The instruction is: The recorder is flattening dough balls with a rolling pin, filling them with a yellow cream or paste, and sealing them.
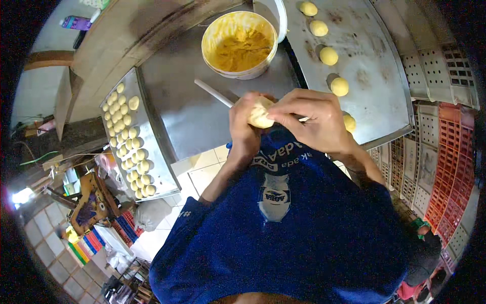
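Note:
My left hand (pixel 243 119) cups a piece of pale yellow dough (pixel 261 113) in front of my chest. With thumb and fingertips, my right hand (pixel 311 116) pinches the gathered, creased edge of that same dough. Beyond my hands stands a round white bucket (pixel 243 73) holding a thick yellow-brown paste (pixel 243 51). A pale rod (pixel 212 92) reaches over the metal worktop (pixel 171 98) towards my left hand, which hides its near end. Smooth round dough balls (pixel 339 86) sit in a row on the baking tray (pixel 374 72) at the right.
Another tray (pixel 161 178) on the left bears many small dough pieces (pixel 124 129). A lid (pixel 281 22) leans at the bucket's far right side. Stacked plastic crates (pixel 444 152) line the right. At lower right a person (pixel 425 258) is partly visible. A greyish sack (pixel 152 214) rests on the tiled floor.

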`<action>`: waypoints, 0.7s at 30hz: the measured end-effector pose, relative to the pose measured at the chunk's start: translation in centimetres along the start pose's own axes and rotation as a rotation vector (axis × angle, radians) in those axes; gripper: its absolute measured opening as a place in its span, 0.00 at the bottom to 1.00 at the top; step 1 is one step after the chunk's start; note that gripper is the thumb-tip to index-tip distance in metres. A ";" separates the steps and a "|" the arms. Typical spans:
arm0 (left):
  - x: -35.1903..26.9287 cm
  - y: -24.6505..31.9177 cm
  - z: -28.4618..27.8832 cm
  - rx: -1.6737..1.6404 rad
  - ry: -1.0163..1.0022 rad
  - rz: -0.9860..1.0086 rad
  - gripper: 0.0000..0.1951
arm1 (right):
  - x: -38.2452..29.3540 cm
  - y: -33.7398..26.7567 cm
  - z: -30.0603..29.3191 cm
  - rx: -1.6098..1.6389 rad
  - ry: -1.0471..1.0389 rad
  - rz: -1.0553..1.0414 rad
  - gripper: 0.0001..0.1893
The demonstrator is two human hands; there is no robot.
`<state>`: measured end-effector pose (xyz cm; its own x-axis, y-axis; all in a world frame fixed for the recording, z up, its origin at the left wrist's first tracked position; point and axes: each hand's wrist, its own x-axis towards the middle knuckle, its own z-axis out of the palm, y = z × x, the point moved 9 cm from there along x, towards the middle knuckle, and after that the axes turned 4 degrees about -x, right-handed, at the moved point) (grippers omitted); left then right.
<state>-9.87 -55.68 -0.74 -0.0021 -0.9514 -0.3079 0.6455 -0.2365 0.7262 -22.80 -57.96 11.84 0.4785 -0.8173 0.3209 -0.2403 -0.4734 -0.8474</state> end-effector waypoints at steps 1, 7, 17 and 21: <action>0.3 -0.1 -0.7 0.070 -0.031 0.053 0.26 | 0.0 -0.3 0.1 0.010 -0.015 -0.025 0.12; -0.6 1.1 3.0 0.412 0.030 -0.017 0.29 | -2.2 0.6 -0.7 0.027 0.062 -0.002 0.11; 0.8 -7.2 8.7 0.032 -0.567 -0.741 0.34 | -11.7 10.8 -3.5 0.325 0.387 0.786 0.09; 0.4 -10.7 9.7 0.267 -0.585 -0.813 0.36 | -17.4 13.0 -3.5 0.564 0.740 0.773 0.15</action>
<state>-24.21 -55.47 -2.63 -0.7782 -0.4148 -0.4716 0.0925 -0.8184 0.5671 -37.21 -51.08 -3.29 -0.2724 -0.8987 -0.3436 0.2409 0.2820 -0.9287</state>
